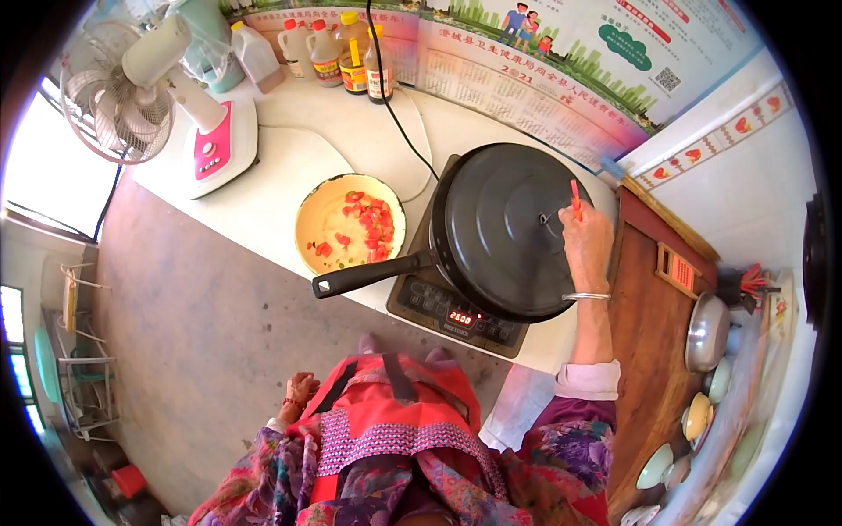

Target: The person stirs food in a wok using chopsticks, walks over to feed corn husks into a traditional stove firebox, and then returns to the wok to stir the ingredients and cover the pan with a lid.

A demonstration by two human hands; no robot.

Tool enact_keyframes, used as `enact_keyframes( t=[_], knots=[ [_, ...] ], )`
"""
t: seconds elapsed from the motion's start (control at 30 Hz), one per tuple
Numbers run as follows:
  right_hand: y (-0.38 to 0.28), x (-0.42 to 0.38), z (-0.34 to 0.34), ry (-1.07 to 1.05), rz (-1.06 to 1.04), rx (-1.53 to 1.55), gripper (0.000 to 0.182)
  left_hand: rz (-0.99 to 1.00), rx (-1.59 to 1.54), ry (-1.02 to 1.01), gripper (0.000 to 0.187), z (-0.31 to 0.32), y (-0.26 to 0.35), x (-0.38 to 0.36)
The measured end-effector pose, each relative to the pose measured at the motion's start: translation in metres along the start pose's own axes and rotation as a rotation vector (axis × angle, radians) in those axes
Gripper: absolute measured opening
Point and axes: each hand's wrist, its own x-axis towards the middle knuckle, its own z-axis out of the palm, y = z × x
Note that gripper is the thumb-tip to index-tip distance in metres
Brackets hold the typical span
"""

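A black lid (504,232) covers a black pan on an induction cooker (430,307), whose display reads 2600. My right hand (586,241) is closed around something red and thin that sticks up between the fingers, over the lid's right side beside its small metal loop. The pan's handle (368,275) points left. Left of the pan, a yellow enamel bowl (320,210) holds pieces of red tomato. My left hand (302,389) hangs low beside the red apron (386,421), away from the counter, with its fingers curled; whether it holds anything cannot be seen.
A fan (206,145) stands at the counter's left, with several bottles (324,57) behind. A black cable (399,118) hangs down to the pan's rear. On the right are a wooden board (645,324), an orange grater (677,270), a metal basin (706,333) and several bowls.
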Motion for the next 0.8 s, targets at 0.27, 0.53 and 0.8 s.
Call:
enact_keyframes(
  t=[0.27,0.53,0.8],
  knots=[
    [0.013,-0.006,0.024,-0.113,0.18,0.21,0.022,0.044,0.021,0.002,0.034,-0.001,-0.002,-0.001],
    [0.005,-0.012,0.025,-0.115,0.177,0.212,0.025,0.289,0.236,-0.05,0.035,-0.009,-0.011,0.004],
    [-0.02,-0.033,-0.039,0.02,0.327,0.588,0.03,0.063,-0.145,0.011,0.036,0.006,0.045,-0.006]
  ],
)
